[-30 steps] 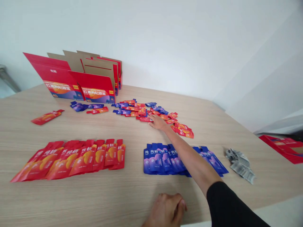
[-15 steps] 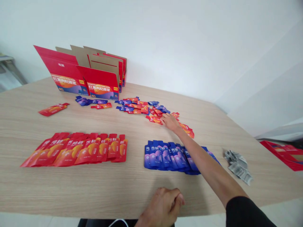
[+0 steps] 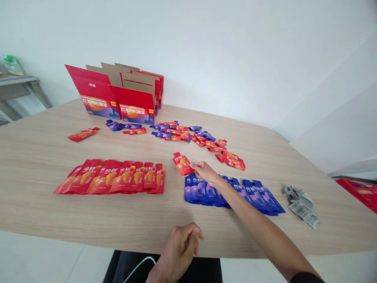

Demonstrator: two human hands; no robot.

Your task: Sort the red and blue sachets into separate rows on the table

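Now red sachet [image 3: 182,164] in right hand [image 3: 207,172], spout end toward far wall.

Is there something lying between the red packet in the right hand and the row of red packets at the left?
Nothing visible. The right hand holds the red packet above the table; only bare tabletop separates it from the row of red packets.

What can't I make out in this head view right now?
- Blue pouch row: its middle is covered by the right forearm.
- Small print on the red pouch in the right hand: too small.
- Red flat pack: cut off by the right edge.
- Left hand: curled, palm hidden.
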